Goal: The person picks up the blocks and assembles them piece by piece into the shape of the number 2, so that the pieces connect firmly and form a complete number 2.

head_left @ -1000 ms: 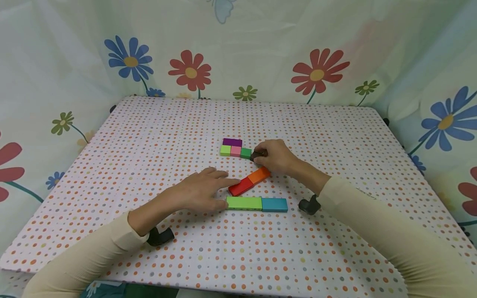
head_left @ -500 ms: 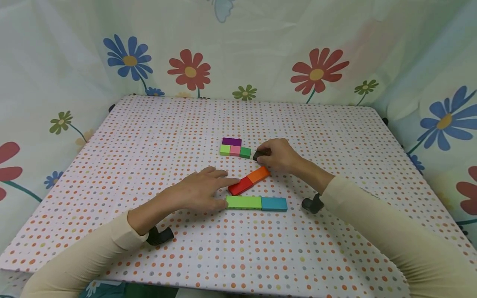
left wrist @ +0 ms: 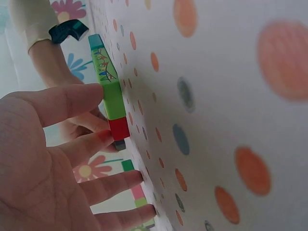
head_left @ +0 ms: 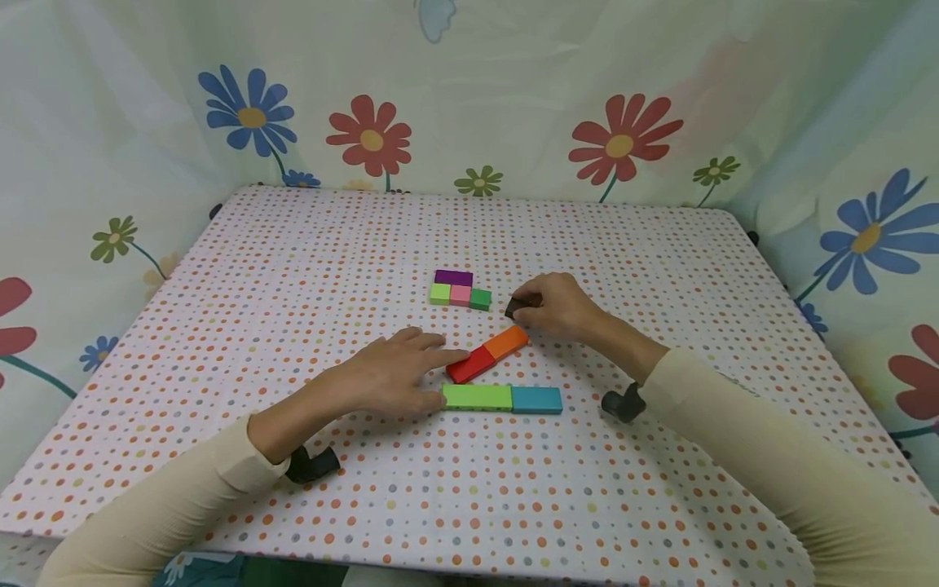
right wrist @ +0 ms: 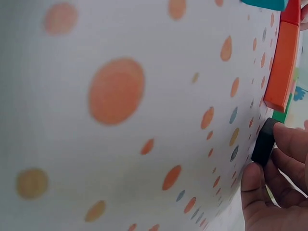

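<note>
Between thumb and fingers my right hand [head_left: 561, 307] pinches a small black block [right wrist: 264, 142], low over the cloth and just right of a dark green block [head_left: 480, 299]. My left hand [head_left: 389, 375] lies with fingers spread. Its index fingertip touches a red block [head_left: 470, 365], and its thumb is against the left end of a light green block [head_left: 477, 397]. An orange block [head_left: 506, 343] continues the red one at a slant. A blue block [head_left: 536, 399] abuts the light green one's right end.
Farther back, a purple block [head_left: 453, 277] lies behind a small lime block [head_left: 440, 293] and a pink block [head_left: 460, 295], which adjoin the dark green one. The dotted tablecloth [head_left: 330, 269] meets a flowered curtain [head_left: 513, 98] at the back.
My right hand has drawn the black block rightward, away from the dark green block, widening a gap between them. The left hand keeps its place on the red and light green blocks.
</note>
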{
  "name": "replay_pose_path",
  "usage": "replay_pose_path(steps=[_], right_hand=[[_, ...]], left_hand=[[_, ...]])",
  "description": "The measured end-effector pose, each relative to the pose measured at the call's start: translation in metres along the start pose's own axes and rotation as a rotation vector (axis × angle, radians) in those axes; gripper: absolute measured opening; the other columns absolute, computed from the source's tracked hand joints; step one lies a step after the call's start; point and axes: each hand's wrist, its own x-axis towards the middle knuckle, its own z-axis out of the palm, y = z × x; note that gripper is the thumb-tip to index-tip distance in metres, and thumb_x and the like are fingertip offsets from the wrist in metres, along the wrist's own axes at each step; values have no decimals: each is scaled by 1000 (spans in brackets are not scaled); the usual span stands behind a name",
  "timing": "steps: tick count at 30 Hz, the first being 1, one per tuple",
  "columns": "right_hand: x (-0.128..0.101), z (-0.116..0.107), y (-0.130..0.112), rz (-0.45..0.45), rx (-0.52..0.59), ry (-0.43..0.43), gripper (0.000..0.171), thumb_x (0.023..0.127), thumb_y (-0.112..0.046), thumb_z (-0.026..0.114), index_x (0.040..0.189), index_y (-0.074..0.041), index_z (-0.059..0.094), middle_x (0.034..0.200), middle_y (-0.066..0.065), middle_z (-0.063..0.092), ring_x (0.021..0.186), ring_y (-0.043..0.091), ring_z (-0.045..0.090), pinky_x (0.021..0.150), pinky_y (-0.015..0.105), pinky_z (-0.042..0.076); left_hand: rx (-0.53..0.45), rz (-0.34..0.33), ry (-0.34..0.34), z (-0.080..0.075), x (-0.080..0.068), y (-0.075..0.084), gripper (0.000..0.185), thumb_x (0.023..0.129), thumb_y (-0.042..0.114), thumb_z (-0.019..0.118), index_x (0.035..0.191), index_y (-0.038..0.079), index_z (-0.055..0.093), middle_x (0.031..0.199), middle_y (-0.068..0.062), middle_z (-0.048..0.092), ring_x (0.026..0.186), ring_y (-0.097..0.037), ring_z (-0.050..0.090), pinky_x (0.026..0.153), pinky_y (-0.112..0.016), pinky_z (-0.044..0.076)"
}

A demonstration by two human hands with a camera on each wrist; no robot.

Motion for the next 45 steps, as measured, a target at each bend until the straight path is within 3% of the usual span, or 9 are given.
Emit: replay_pose_path(steps=[17, 36, 45], right_hand=[[-10, -1, 7, 12, 13, 25, 37, 95, -13, 72, 129, 1, 68, 123, 18, 68, 108, 29, 62, 95, 45, 51], [-14, -1, 7, 29, 43, 34, 35, 95, -13, 72, 127, 0, 69, 123, 15, 67, 102, 28, 60, 87, 39, 52], [-17, -1, 9, 14, 69, 30, 33, 93, -9, 73, 124, 1, 70, 114, 15, 69, 101, 27, 63, 85, 38, 54]], left_hand=[[-1, -10, -1, 1, 1, 0, 66, 93, 40, 61, 156, 35, 42, 162, -6, 36, 150, -38, 25, 113, -64, 31], [-4, 3, 5, 0, 2, -1, 66, 92, 40, 62, 155, 35, 43, 160, -6, 38, 148, -36, 28, 112, -63, 33], [-6, 16, 10, 0, 2, -3, 66, 91, 40, 64, 154, 35, 44, 159, -7, 40, 147, -35, 30, 112, -62, 35]])
